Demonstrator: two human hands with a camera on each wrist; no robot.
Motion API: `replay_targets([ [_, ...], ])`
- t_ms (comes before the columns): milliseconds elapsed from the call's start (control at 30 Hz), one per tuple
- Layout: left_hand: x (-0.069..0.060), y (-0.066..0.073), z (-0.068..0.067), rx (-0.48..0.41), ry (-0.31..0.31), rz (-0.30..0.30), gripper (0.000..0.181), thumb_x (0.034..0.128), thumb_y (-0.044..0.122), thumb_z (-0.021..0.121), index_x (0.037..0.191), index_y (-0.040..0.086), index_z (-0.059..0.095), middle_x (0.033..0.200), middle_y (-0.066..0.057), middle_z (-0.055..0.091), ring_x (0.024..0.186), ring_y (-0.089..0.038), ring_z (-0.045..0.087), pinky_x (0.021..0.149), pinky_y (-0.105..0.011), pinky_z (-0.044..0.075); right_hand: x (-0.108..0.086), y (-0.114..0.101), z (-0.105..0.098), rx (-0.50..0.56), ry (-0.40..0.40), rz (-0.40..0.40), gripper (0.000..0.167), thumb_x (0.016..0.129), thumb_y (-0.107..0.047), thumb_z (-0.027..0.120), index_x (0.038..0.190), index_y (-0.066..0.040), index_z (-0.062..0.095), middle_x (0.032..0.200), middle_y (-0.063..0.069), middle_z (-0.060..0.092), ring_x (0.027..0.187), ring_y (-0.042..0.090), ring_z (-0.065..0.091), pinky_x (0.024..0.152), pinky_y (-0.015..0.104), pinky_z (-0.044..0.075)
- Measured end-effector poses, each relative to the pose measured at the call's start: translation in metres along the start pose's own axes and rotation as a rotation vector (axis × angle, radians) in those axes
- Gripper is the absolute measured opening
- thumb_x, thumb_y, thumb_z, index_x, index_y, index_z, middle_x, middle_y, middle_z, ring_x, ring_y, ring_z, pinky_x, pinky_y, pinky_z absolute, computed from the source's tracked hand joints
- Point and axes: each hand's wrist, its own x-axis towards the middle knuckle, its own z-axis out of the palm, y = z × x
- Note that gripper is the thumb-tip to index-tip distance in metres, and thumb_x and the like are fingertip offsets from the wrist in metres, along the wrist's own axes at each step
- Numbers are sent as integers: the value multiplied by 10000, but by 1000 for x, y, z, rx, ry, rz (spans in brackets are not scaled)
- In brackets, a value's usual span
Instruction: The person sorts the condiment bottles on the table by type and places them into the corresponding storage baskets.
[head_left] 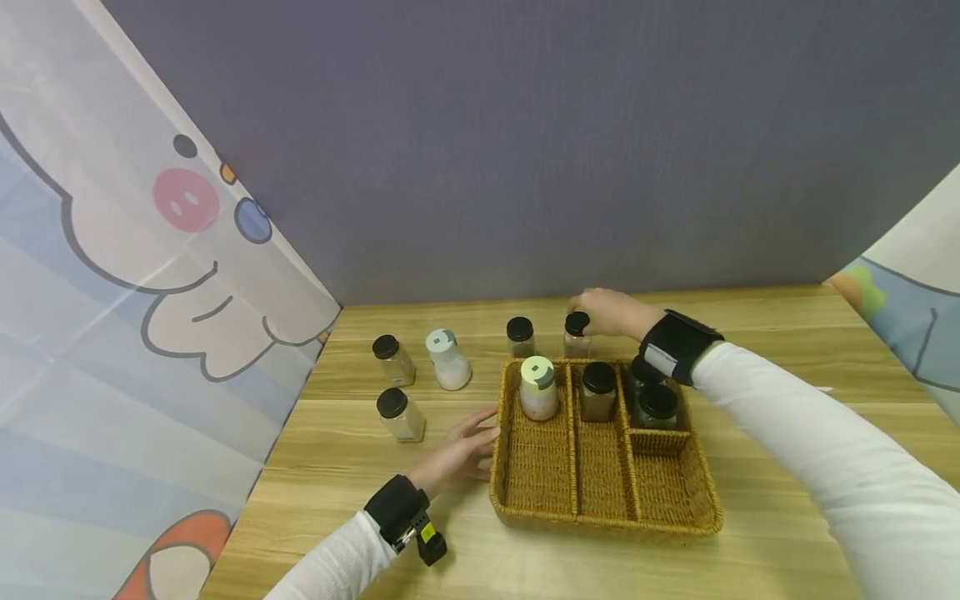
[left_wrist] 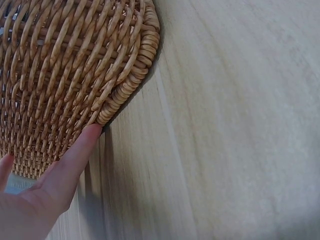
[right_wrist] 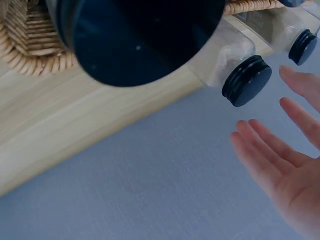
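Note:
A wicker basket (head_left: 600, 523) with compartments stands on the wooden table. Against its left side rest the extended fingers of my left hand (head_left: 459, 454); the left wrist view shows this hand (left_wrist: 42, 205) with a fingertip at the woven wall (left_wrist: 60, 85). Behind the basket, my right hand (head_left: 613, 313) is beside a clear jar with a black lid (head_left: 577, 323). In the right wrist view that hand (right_wrist: 287, 170) has its fingers spread, with a gap between them and the black lid (right_wrist: 247, 81). The basket holds a white-topped shaker (head_left: 539, 400) and several black-lidded jars (head_left: 597, 403).
Left of the basket stand two black-lidded jars (head_left: 401, 368) (head_left: 406, 421) and a white shaker (head_left: 452, 371). Another jar (head_left: 521, 335) is behind the basket. A grey panel (head_left: 525, 167) rises along the table's back edge, with a patterned cloth (head_left: 112, 333) at the left.

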Motion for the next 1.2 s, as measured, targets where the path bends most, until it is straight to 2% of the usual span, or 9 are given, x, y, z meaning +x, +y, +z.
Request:
replay_targets([
  [200,-2,1,1,5,-3,3,620,906,306,486,1409,95,192,1341,-270,300,1138,-402,431,784,-503,466,6,0,4,23,-30,9,368,783,-49,641,1134,20,554,1076,220,542,997,364,506,800,449,437],
  [633,-3,2,0,20,0,16,627,905,328,482,1410,95,192,1341,-273,297,1133,-404,435,772,-500,472,17,3,16,4,16,-48,305,749,-12,650,1039,57,586,958,201,596,915,345,550,789,427,456],
  [700,-2,0,-1,25,-8,26,652,895,356,492,1409,91,192,1338,-280,296,1130,-403,438,773,-505,470,18,2,18,-2,20,-53,307,750,-9,645,1043,59,584,964,202,597,910,339,554,791,421,460],
  [900,9,-13,-10,33,-8,5,729,826,443,561,1408,163,223,1333,-217,355,1097,-333,492,781,-495,468,19,-1,20,7,11,-56,230,751,56,584,981,56,598,902,186,611,789,268,567,681,356,478],
  [1033,14,-20,-14,7,-3,0,759,791,463,592,1404,193,237,1334,-205,358,1095,-335,492,776,-499,469,19,-5,20,-6,3,-44,245,746,96,564,984,59,606,937,202,613,855,306,576,733,374,481],
  [1200,15,-22,-16,2,4,1,774,775,482,599,1402,201,242,1332,-209,357,1094,-342,491,770,-502,470,19,-6,19,-9,10,-36,264,745,98,564,1003,65,608,972,218,608,912,339,566,767,393,475],
])
